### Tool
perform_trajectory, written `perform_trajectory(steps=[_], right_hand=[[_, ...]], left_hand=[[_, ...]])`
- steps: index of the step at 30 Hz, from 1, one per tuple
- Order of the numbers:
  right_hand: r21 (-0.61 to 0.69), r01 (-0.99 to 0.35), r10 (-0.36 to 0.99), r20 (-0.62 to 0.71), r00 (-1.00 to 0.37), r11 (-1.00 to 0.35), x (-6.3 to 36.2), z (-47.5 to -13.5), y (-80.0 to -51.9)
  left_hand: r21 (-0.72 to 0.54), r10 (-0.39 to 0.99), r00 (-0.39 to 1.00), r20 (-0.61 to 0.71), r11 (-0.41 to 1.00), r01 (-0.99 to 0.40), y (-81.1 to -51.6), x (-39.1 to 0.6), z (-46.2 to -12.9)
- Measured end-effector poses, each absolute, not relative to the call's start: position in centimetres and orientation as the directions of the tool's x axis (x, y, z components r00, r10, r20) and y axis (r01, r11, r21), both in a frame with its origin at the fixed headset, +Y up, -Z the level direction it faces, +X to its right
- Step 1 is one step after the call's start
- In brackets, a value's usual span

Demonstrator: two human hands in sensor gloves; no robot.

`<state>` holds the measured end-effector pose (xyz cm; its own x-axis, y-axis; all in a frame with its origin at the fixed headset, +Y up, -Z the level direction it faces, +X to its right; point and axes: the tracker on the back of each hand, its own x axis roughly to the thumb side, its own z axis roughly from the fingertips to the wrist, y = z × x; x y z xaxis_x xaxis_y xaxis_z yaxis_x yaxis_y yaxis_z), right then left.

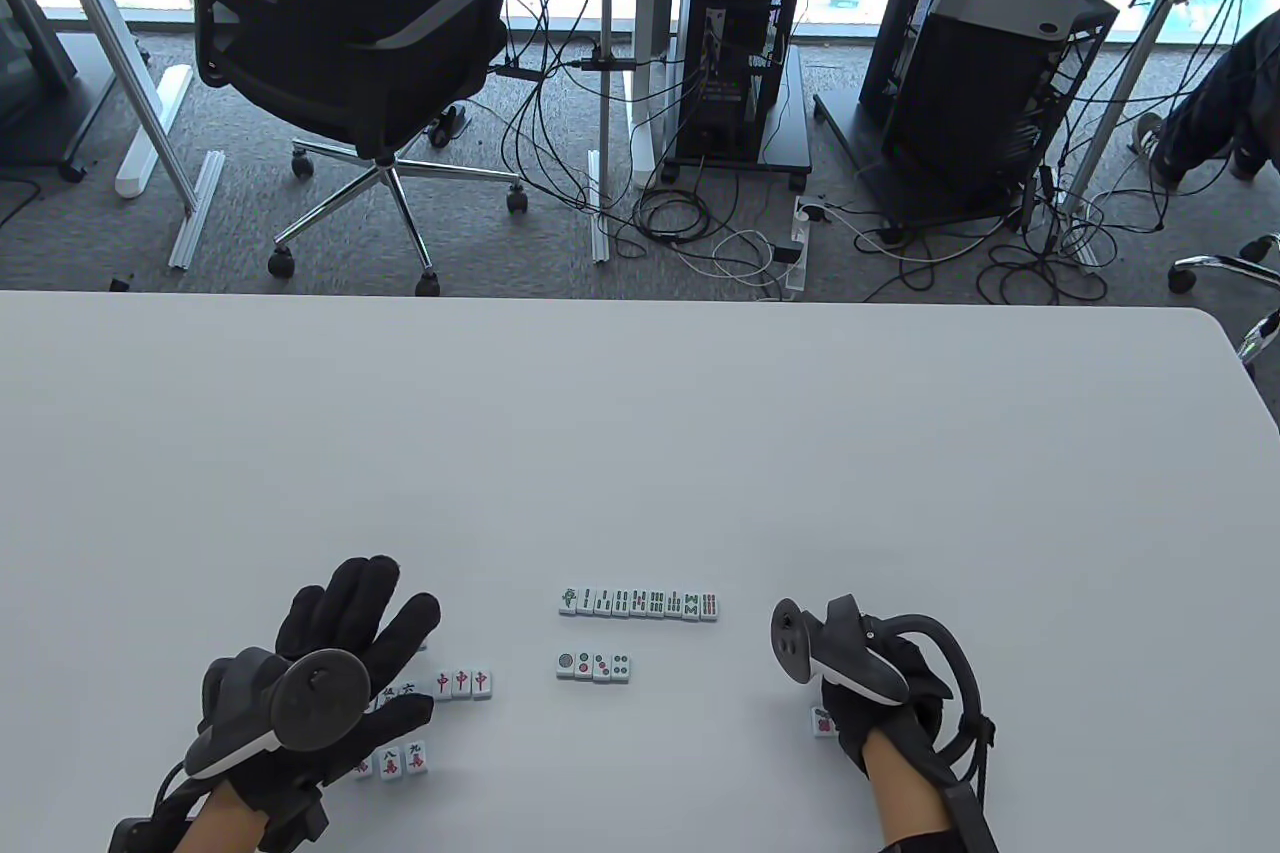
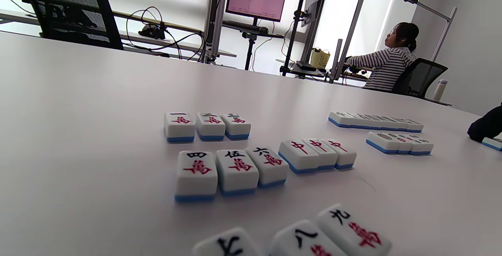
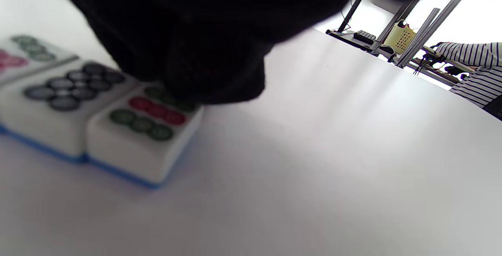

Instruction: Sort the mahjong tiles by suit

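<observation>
Nine-dot white mahjong tile with blue back [image 3: 143, 130] is pressed under the black-gloved right hand [image 1: 885, 693], its finger curl hidden. Dots are being sorted; next, that tile must be slid beside the short dot row [image 1: 593, 665] on the white worktop [image 1: 640, 453]. Left hand [image 1: 340, 663] is spread flat over character tiles [image 2: 229, 169].

Bamboo row [image 1: 638, 602] behind dot tiles [image 1: 593, 665] — character tiles [image 2: 224, 171] left.
</observation>
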<state>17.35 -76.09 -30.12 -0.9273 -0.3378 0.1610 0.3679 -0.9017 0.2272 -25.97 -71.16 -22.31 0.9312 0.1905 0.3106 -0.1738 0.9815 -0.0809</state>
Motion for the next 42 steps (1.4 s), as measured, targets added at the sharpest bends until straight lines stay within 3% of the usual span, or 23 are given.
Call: perform_trajectory(steps=[7,13,18,26,35,42], right_hand=[[0.190,0.365,-0.330,0.196,-0.924,-0.911,15.7,-30.5,-75.4],[0.115,0.188,-0.141,0.336,-0.931,-0.975,10.1,-29.4,-74.5],[0.065,0.230,-0.176,0.456,-0.872,-0.971,5.3,-28.7,-75.2],[0.069,0.244,-0.178,0.498,-0.848,-0.967,1.8,-28.6,-76.2],[0.031,0.275,-0.225,0.491,-0.842,-0.961,2.5,-28.1,-75.9],[0.031,0.277,-0.245,0.380,-0.892,-0.960,7.1,-28.6,-73.6]], left_hand=[[-0.082,0.196,0.931,0.309,0.980,-0.179,-71.2,-26.0,-22.4],[-0.082,0.192,0.930,0.314,0.981,-0.174,-71.2,-26.0,-22.4],[-0.086,0.192,0.930,0.313,0.981,-0.174,-71.3,-26.0,-22.4],[-0.078,0.199,0.926,0.322,0.980,-0.184,-71.2,-25.9,-22.3],[-0.079,0.194,0.925,0.327,0.981,-0.177,-71.3,-25.8,-22.3],[-0.075,0.193,0.925,0.327,0.981,-0.178,-71.3,-25.8,-22.3]])
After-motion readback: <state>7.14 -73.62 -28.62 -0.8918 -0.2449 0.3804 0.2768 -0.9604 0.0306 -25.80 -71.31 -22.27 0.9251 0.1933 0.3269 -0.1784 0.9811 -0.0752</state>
